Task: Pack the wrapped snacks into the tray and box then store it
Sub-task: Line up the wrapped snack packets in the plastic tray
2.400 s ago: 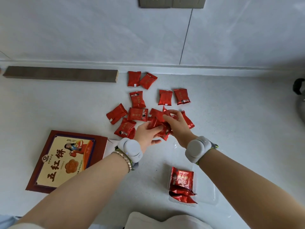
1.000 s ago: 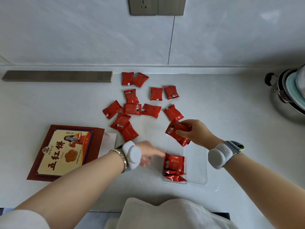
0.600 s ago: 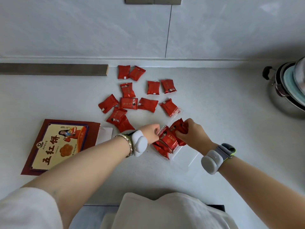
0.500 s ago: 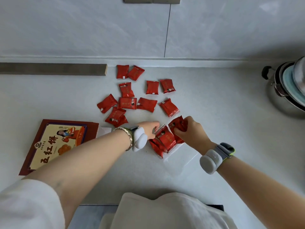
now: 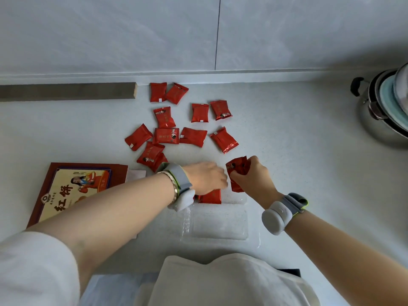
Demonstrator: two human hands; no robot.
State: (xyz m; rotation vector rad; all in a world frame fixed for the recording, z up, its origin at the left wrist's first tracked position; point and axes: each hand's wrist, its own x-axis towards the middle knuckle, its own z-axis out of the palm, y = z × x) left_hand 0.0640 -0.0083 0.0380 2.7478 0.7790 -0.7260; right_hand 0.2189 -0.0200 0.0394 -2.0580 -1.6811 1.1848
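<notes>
A clear plastic tray [image 5: 220, 226] lies on the counter in front of me. At its far end stand red wrapped snacks [image 5: 209, 197], and my left hand [image 5: 206, 177] rests palm down on them, fingers curled over their tops. Right beside it, my right hand [image 5: 254, 181] grips two or three more red snacks [image 5: 237, 171] just above the tray's far right corner. Several loose red snacks [image 5: 192, 136] lie scattered on the counter beyond both hands. The dark red snack box [image 5: 72, 191] lies flat to the left, partly under my left forearm.
A grey wooden strip [image 5: 66, 91] lies along the back wall at the left. A steel pot [image 5: 384, 111] with stacked lids stands at the far right edge. A white slip [image 5: 135, 176] peeks out beside the box. White cloth [image 5: 220, 281] hangs at the counter's near edge.
My right hand carried the red snacks from the pile to the tray's far end. My left hand has shifted right, over the snacks standing in the tray, and now covers them.
</notes>
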